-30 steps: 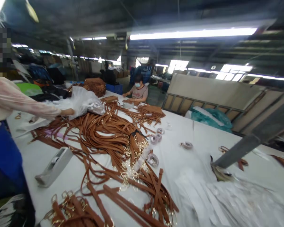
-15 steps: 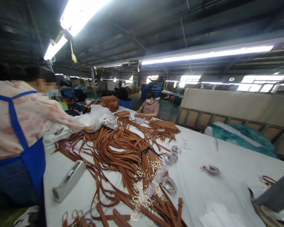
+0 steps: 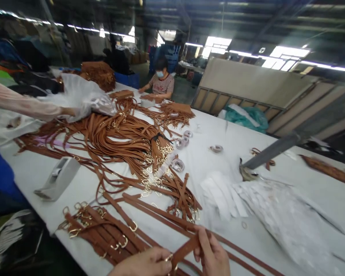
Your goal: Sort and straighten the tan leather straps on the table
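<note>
At the bottom edge my left hand [image 3: 145, 263] and my right hand [image 3: 212, 255] both grip one brown leather strap [image 3: 184, 250] with a gold ring at its end, held just above the white table [image 3: 218, 161]. More brown straps with gold buckles [image 3: 103, 230] lie to the left of my hands. A large heap of the same straps [image 3: 123, 142] covers the table's middle.
A grey tape dispenser [image 3: 59, 178] sits at the left. Tape rolls [image 3: 178, 165] and white paper slips [image 3: 221, 195] lie mid-table. A co-worker's sleeve [image 3: 23, 107] reaches a clear plastic bag [image 3: 80, 96]. Another person [image 3: 161, 82] sits at the far end. A grey post [image 3: 276, 149] slants at right.
The view has tipped downward. My two hands, unseen before, are now in view at the bottom edge holding a brown strap. The co-worker still reaches to the plastic bag.
</note>
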Demonstrator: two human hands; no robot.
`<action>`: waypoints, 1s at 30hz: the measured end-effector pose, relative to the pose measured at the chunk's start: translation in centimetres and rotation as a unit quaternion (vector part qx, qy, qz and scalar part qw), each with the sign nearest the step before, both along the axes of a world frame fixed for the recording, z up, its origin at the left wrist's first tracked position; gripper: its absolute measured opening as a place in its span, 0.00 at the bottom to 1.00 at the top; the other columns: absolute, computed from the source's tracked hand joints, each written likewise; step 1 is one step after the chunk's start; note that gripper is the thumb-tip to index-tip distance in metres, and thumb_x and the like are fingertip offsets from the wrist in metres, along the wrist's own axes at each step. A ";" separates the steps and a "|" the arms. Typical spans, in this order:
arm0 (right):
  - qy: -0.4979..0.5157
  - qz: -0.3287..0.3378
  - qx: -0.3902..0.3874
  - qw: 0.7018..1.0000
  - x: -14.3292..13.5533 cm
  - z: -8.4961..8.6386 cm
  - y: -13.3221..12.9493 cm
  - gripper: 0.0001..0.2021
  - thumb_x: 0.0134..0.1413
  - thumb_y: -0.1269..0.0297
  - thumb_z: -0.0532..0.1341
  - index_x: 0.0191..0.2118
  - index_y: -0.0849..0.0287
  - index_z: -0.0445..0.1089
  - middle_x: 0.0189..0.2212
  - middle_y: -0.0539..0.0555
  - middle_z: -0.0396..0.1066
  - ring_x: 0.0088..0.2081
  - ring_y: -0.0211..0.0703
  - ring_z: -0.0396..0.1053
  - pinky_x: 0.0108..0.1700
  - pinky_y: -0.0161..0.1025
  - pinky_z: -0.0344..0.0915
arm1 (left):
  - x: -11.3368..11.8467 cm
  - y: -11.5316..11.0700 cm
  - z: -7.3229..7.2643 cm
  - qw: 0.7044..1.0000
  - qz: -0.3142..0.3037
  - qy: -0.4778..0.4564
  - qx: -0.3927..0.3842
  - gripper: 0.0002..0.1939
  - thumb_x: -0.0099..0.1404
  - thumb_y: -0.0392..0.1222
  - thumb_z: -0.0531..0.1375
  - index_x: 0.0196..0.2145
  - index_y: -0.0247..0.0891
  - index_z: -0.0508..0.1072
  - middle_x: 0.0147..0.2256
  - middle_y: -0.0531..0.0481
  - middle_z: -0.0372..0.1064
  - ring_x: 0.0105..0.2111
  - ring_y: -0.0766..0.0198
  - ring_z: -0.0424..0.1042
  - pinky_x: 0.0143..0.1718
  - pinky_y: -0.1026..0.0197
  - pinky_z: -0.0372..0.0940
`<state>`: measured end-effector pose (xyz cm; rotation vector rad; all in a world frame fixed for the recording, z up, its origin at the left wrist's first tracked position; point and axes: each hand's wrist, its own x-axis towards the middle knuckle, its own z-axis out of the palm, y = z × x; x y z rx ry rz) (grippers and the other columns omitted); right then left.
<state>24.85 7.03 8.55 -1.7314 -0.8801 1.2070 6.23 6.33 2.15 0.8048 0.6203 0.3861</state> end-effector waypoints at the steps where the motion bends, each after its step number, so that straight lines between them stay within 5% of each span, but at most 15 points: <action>1: 0.035 -0.034 0.000 0.999 0.3 0.0 0.1 0.28 0.49 0.41 0.61 0.44 0.62 0.70 0.17 0.46 0.59 0.22 0.36 0.56 0.24 0.34 0.55 | -0.1 -0.2 -0.2 0.999 0.011 -0.025 -0.022 0.31 0.52 0.67 0.63 0.37 0.33 0.72 0.23 0.55 0.62 0.19 0.73 0.57 0.19 0.70 0.48; 4: 0.103 -0.072 0.004 0.992 1.0 -0.1 -0.1 0.27 0.48 0.42 0.63 0.44 0.63 0.69 0.18 0.46 0.63 0.24 0.36 0.59 0.27 0.33 0.58 | -0.7 -0.4 -0.5 0.997 0.030 -0.040 -0.060 0.30 0.53 0.66 0.63 0.35 0.32 0.70 0.27 0.50 0.67 0.17 0.74 0.59 0.17 0.70 0.49; 7: 0.128 -0.041 -0.015 0.991 1.7 -1.0 -1.1 0.26 0.47 0.39 0.62 0.35 0.62 0.70 0.18 0.49 0.67 0.22 0.37 0.62 0.27 0.35 0.60 | -1.0 -0.3 -0.5 0.999 0.016 0.023 -0.024 0.27 0.56 0.64 0.60 0.32 0.32 0.70 0.24 0.51 0.66 0.15 0.73 0.58 0.15 0.70 0.50; 14: 0.009 0.205 -0.121 0.971 0.8 -3.9 -3.7 0.30 0.53 0.37 0.54 0.15 0.59 0.60 0.07 0.45 0.52 0.13 0.30 0.48 0.20 0.34 0.41 | -0.2 0.2 0.2 0.995 -0.026 0.086 0.037 0.26 0.58 0.62 0.59 0.31 0.32 0.70 0.26 0.49 0.69 0.16 0.73 0.59 0.16 0.70 0.52; 18: 0.027 0.173 -0.144 0.974 -0.2 -4.7 -4.2 0.32 0.51 0.32 0.51 0.19 0.60 0.64 0.09 0.45 0.55 0.13 0.31 0.48 0.17 0.35 0.39 | 0.0 0.2 0.7 0.998 -0.032 0.051 0.016 0.25 0.60 0.61 0.57 0.37 0.32 0.73 0.27 0.50 0.69 0.15 0.74 0.59 0.15 0.70 0.50; 24: 0.009 0.166 -0.155 0.974 0.0 -5.4 -4.7 0.35 0.50 0.30 0.48 0.17 0.60 0.64 0.07 0.46 0.54 0.11 0.31 0.48 0.16 0.34 0.40 | 0.2 0.3 1.6 0.998 -0.024 0.052 -0.012 0.24 0.59 0.60 0.60 0.31 0.32 0.75 0.24 0.52 0.67 0.15 0.76 0.58 0.14 0.72 0.48; 30: 0.019 0.116 -0.138 0.983 -0.1 -5.4 -4.8 0.36 0.50 0.30 0.46 0.19 0.61 0.66 0.07 0.47 0.55 0.11 0.30 0.48 0.17 0.34 0.41 | 0.1 -0.1 0.6 0.998 0.003 0.043 -0.034 0.26 0.57 0.62 0.60 0.32 0.32 0.74 0.15 0.56 0.60 0.12 0.73 0.56 0.13 0.71 0.46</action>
